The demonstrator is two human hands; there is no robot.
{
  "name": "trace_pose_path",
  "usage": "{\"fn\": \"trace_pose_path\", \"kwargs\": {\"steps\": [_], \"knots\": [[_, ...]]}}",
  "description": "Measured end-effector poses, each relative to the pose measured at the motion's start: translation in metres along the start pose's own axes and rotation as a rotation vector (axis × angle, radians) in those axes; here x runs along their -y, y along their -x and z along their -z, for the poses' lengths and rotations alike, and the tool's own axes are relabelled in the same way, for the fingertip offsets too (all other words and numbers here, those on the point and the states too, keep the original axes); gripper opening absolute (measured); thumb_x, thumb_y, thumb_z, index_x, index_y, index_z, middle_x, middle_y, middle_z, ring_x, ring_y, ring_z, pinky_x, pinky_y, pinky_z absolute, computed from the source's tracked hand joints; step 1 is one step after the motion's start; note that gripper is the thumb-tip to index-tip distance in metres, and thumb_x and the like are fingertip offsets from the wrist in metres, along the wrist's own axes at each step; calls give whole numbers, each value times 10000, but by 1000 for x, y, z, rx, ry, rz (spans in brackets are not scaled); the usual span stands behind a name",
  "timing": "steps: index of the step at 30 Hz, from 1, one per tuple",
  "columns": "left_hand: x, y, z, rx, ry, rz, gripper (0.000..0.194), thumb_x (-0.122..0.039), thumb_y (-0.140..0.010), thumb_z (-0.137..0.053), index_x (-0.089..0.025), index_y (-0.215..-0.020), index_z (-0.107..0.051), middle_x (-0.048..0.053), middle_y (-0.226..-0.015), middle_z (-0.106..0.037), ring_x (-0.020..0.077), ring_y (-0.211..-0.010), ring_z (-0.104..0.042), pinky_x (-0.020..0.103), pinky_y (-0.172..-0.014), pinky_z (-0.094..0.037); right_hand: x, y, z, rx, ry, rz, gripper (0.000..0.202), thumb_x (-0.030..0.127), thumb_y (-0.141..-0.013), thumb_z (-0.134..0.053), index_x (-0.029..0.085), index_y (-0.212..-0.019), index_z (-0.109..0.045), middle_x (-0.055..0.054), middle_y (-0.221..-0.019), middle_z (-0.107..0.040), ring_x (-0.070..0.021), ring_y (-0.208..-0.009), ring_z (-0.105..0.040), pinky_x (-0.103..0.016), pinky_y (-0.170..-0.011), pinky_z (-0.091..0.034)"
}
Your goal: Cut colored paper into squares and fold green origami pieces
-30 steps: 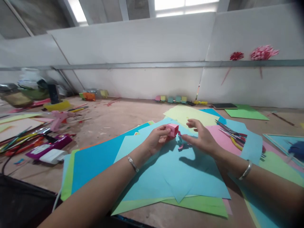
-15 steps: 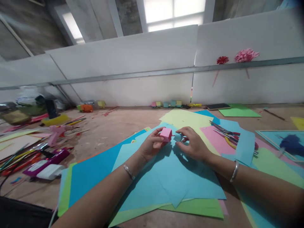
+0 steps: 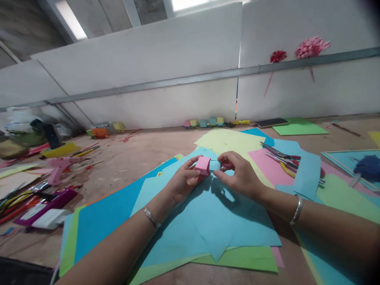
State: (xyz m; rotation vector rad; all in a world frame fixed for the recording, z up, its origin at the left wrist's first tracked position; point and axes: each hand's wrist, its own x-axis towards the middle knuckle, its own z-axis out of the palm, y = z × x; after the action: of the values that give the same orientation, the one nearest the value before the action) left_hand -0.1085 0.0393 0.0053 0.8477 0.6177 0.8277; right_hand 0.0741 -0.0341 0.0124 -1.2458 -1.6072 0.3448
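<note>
Since the earlier frame, the light blue block [image 3: 214, 165] has come left with the right hand [image 3: 237, 174], closing the gap to the pink paper box [image 3: 203, 164]. At the left, a pink glue gun [image 3: 55, 174] lies beyond a purple device [image 3: 47, 206] and a white plug adapter [image 3: 52, 219]. Right of these, the left hand [image 3: 184, 180] grips the pink box between thumb and fingers, above the stacked coloured sheets [image 3: 184, 225]. The blue block sits against the box's right side; whether it touches or enters it, I cannot tell. Far behind, a row of small paper cubes [image 3: 203, 123] stands by the wall. The right hand pinches the block from its right with thumb and bent fingers. Farther right lie scissors [image 3: 274, 150] and a light blue paper strip [image 3: 308, 170].

The step in hand looks like bringing block and box together in the air. I judge that the next move calls for a steady left hold, square alignment and light pressure from the right fingertips, since folded paper would dent easily.
</note>
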Motion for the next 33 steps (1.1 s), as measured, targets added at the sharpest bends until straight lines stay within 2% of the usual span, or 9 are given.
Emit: {"fn": "trace_pose_path", "kwargs": {"steps": [6,10,14,20,25,29,33], "knots": [[1,0,1,54,-57,36,459,-24,-618,-760,-156,-1049,-677,55,-920,-712,166,-811,-673,270,-803,-530,-1,-1,-1,15,-47,-117,180,265,-745,-665,207,-860,-538,-37,-887,-609,-158,-770,-615,-334,-721,-574],[1,0,0,29,-57,40,445,-37,-632,-775,-160,-1050,-688,59,-953,-720,173,-837,-678,277,-828,-532,-4,-1,-1,7,-37,-129,177,262,-746,-673,209,-862,-552,-48,-913,-623,-166,-796,-620,-336,-735,-568],[2,0,-2,3,-72,17,399,-152,-705,-791,-158,-1090,-681,82,-1009,-723,187,-857,-686,306,-855,-547,-4,-3,-2,10,-54,-161,186,261,-742,-675,201,-882,-568,-58,-955,-628,-170,-798,-637,-348,-740,-573],[6,5,-7,0,-206,-24,507,-119,-685,-807,-169,-1165,-651,96,-1032,-728,210,-923,-687,335,-888,-544,-5,-3,-1,2,-56,-161,176,218,-735,-677,187,-888,-596,-58,-953,-611,-173,-814,-638,-337,-725,-581],[9,8,-14,-72,-229,-66,408,-282,-807,-754,-161,-1179,-637,105,-1046,-725,200,-893,-688,339,-851,-553,-7,-1,-2,-16,-158,-170,216,240,-749,-709,221,-958,-660,-57,-1002,-571,-173,-855,-642,-335,-722,-609],[9,8,-14,-94,-205,-61,417,-247,-804,-754,-166,-1193,-628,85,-1012,-728,182,-871,-687,343,-881,-538,-7,-1,-4,-14,-209,-178,210,240,-820,-614,233,-1016,-690,-64,-1016,-561,-178,-912,-643,-354,-777,-608],[7,9,-13,-45,-205,-108,416,-182,-753,-779,-183,-1154,-667,78,-1054,-721,190,-947,-673,334,-928,-509,-7,-1,-5,-51,-204,-238,168,197,-792,-600,201,-954,-645,-56,-938,-621,-184,-882,-637,-346,-754,-589]]}}
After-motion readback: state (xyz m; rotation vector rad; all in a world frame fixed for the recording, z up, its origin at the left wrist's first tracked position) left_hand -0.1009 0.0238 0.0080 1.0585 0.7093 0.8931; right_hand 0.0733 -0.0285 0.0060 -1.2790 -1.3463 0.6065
